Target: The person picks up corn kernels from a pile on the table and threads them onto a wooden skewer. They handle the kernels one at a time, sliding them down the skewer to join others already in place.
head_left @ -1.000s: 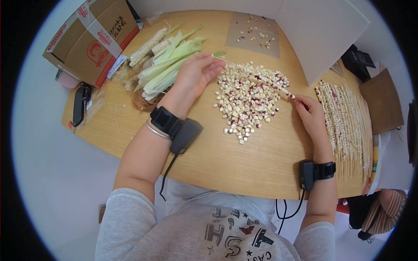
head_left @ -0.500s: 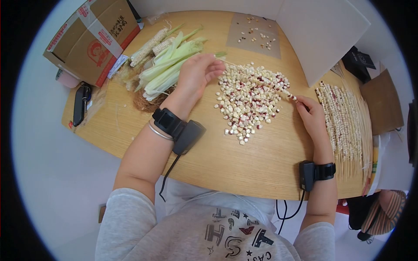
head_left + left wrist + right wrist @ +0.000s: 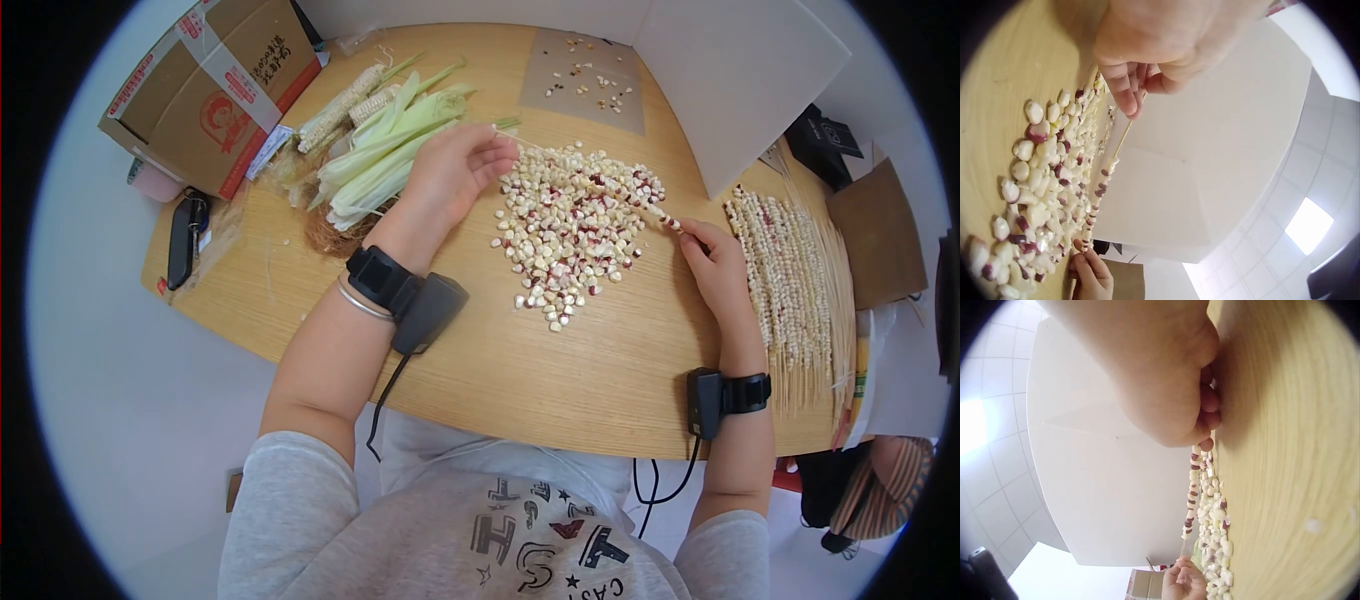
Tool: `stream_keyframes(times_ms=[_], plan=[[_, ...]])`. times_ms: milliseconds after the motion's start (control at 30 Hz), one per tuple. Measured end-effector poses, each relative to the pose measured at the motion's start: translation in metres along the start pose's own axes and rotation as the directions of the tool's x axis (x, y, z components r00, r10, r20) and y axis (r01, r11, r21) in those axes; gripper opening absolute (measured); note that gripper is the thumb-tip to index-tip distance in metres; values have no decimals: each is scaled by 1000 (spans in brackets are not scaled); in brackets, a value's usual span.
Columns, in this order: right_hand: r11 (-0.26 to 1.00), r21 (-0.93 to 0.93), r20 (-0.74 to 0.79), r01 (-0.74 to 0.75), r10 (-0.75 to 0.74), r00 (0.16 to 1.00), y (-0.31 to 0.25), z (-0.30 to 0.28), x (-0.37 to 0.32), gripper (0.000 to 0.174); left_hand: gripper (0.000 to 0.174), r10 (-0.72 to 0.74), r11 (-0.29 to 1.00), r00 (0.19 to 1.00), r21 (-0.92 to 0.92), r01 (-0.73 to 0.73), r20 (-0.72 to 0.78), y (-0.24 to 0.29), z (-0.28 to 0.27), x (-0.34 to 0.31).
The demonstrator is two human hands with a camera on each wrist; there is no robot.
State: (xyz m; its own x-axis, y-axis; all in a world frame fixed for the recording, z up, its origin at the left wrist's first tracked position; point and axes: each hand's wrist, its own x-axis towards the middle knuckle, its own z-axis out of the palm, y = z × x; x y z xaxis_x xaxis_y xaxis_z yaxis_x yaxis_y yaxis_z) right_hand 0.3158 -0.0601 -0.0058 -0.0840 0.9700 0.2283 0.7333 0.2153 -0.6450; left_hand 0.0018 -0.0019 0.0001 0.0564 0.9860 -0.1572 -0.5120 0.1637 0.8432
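A thin stick [image 3: 1124, 139] threaded with white and dark red corn kernels [image 3: 1095, 205] stretches between the two hands. My left hand [image 3: 455, 172] pinches its bare end between thumb and fingers. At the other end, my right hand [image 3: 718, 272] pinches it right beside the last kernels, its fingertips partly hidden in the right wrist view. Beneath the stick lies a pile of loose kernels [image 3: 565, 240], mostly white with some dark red ones.
Rows of kernel-strung sticks [image 3: 785, 290] lie right of the right hand. Corn husks [image 3: 385, 165] and cobs [image 3: 340, 108] are behind the left hand, near a cardboard box [image 3: 215, 95]. A grey sheet [image 3: 560, 85] with scattered kernels lies at the back, beside a white panel [image 3: 740, 80].
The left hand has shifted very slightly, and the stick stays held between both hands. The right hand and the pile look almost the same.
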Motion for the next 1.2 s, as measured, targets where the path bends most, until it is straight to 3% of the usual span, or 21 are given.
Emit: stream_keyframes(times_ms=[133,467,533,733,1067,1200], plan=[[1000,-4,4,12,-12,1000,-4,-1,0,21,11,-38,976,999,-213,39,9,-2,2,1],[1000,19,0,8,-8,1000,-3,0,-1,21,9,-30,979,999,-199,32,14,0,1,1],[1000,22,-3,12,-12,1000,-2,0,0,20,9,-26,976,996,-211,45,90,-1,-3,3],[1000,14,-28,28,-27,999,4,1,0,20,6,-71,963,991,-250,97,111,-2,-2,3],[999,35,-9,10,-10,1000,1,1,-2,19,4,-99,966,976,-215,141,193,-3,0,0],[992,72,1,100,-100,995,-4,2,-1,18,6,-169,980,930,-45,193,326,-13,11,-7]])
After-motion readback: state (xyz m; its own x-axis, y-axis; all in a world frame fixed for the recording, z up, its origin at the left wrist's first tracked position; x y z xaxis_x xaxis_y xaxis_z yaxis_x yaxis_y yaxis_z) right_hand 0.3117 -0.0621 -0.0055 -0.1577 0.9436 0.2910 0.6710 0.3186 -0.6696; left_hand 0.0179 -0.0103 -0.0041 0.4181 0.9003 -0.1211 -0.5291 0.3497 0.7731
